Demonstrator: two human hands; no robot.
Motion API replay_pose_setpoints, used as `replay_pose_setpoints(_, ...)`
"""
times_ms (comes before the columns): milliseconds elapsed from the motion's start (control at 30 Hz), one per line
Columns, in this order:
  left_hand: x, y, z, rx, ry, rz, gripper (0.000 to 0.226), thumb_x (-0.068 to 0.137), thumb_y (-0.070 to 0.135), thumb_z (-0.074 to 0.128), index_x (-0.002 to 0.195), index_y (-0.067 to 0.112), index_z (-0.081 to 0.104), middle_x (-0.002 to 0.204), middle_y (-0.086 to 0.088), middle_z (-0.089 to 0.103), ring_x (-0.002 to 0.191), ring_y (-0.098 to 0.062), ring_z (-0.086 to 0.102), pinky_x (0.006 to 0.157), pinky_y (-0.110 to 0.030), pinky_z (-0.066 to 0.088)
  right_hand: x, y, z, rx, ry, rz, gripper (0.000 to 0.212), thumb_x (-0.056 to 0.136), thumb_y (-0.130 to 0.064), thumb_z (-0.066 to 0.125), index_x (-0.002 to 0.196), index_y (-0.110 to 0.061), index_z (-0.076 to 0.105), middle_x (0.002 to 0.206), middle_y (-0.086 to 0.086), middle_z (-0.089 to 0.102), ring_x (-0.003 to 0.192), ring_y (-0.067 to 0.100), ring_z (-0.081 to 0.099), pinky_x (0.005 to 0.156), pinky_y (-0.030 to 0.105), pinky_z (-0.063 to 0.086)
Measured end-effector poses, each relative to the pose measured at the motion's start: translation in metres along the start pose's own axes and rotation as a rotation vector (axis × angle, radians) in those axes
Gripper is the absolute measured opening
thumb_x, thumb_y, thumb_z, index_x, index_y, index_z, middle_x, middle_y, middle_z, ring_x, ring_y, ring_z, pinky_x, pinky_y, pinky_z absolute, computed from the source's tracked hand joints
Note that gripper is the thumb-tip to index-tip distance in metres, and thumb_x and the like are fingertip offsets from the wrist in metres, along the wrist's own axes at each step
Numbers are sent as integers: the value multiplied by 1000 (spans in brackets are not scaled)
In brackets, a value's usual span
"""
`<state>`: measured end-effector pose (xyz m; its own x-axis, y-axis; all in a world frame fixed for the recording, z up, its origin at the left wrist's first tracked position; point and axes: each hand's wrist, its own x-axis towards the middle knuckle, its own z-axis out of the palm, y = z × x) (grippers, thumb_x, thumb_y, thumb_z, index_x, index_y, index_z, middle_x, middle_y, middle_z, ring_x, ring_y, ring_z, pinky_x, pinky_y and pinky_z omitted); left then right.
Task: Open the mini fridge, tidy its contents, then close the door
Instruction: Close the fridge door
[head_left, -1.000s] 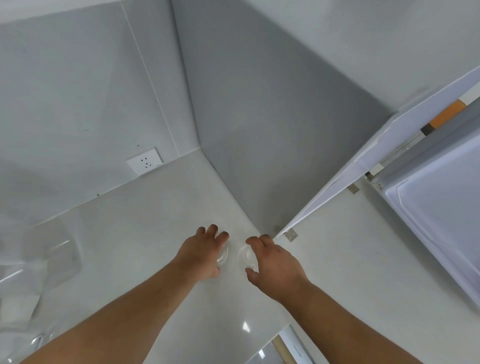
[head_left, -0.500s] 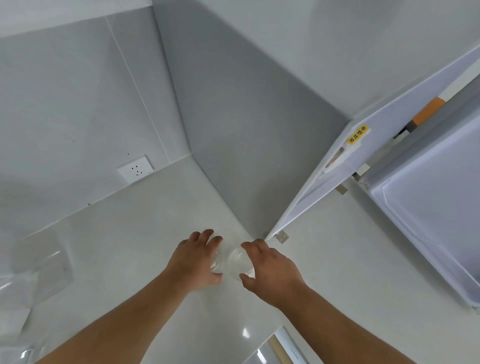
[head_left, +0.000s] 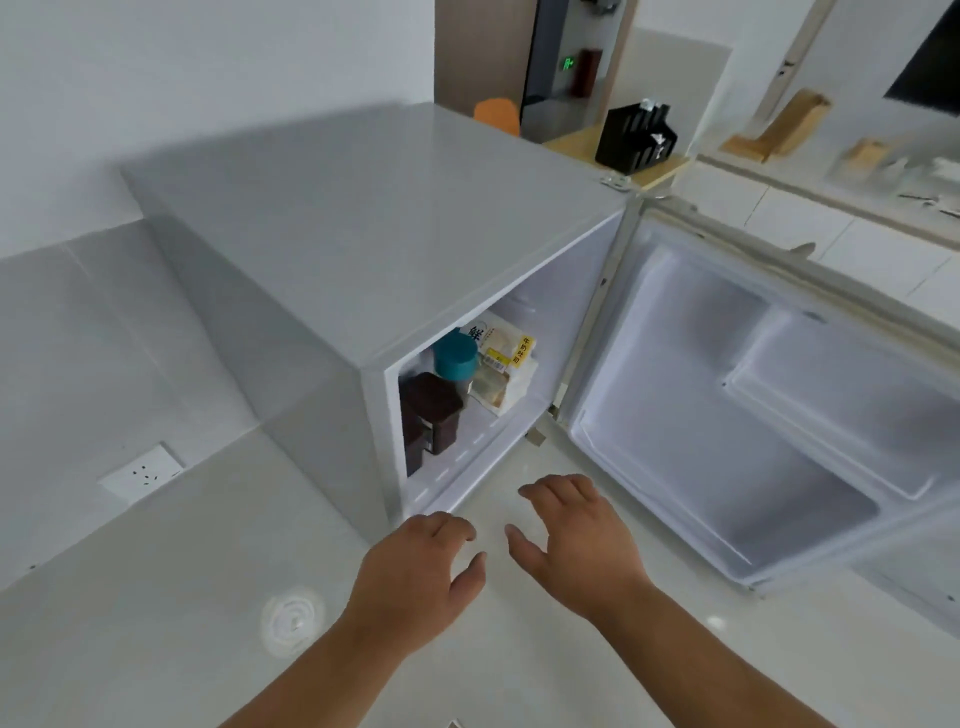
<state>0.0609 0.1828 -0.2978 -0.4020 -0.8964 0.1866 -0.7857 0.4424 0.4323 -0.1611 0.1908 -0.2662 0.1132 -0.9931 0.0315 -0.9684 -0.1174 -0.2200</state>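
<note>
Mini fridge (head_left: 374, 249): door (head_left: 769, 415) swung wide for access. Left hand (head_left: 415, 566), right hand (head_left: 576, 540): grips released, empty, poised over worktop (head_left: 156, 597) for reaching in.

Fridge (head_left: 363, 249) on counter (head_left: 156, 571); door (head_left: 753, 415) open R; bottles (head_left: 431, 410) inside.

Fridge door (head_left: 769, 415) cut off at right edge; lower fridge interior hidden; background shelf items (head_left: 883, 156) blurred.

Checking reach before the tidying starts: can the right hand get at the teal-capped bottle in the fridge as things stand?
Probably yes. The door is swung wide, the right hand is empty just outside the opening, and the teal-capped bottle stands near the front, with only the dark container at its left.
</note>
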Motion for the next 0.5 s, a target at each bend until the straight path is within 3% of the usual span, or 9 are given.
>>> replay_pose_setpoints(100, 37, 38, -8, 25, 41, 62, 57, 92, 72, 46, 134, 36, 60, 135, 14, 66, 122, -9, 62, 92, -30, 55, 0, 21, -37, -15, 62, 41, 71, 94, -75, 28, 150, -35, 43, 157, -7, 43, 150, 23, 29, 121, 43, 30)
replay_pose_setpoints(200, 78, 70, -23, 58, -9, 52, 79, 87, 83, 35, 152, 38, 38, 163, 9, 38, 149, -20, 37, 111, -41, 43, 1, 40, -76, -50, 141, 46, 77, 94, -78, 24, 158, -37, 28, 167, -5, 28, 157, 23, 8, 125, 43, 12)
replay_pose_setpoints(267, 100, 88, -37, 92, 17, 83, 81, 87, 84, 37, 152, 38, 34, 165, 6, 34, 150, -24, 34, 112, -45, 43, 3, 50, -102, -78, 181, 43, 80, 93, -79, 20, 161, -37, 22, 170, -4, 22, 158, 23, 2, 127, 44, 9)
replay_pose_setpoints(500, 152, 140, -93, 124, 179, 223, 80, 89, 82, 43, 150, 31, 45, 163, 0, 40, 146, -27, 40, 113, -48, 42, 12, 73, -187, -176, 304, 37, 81, 94, -78, 18, 163, -36, 13, 171, 0, 16, 158, 26, -2, 127, 46, 2)
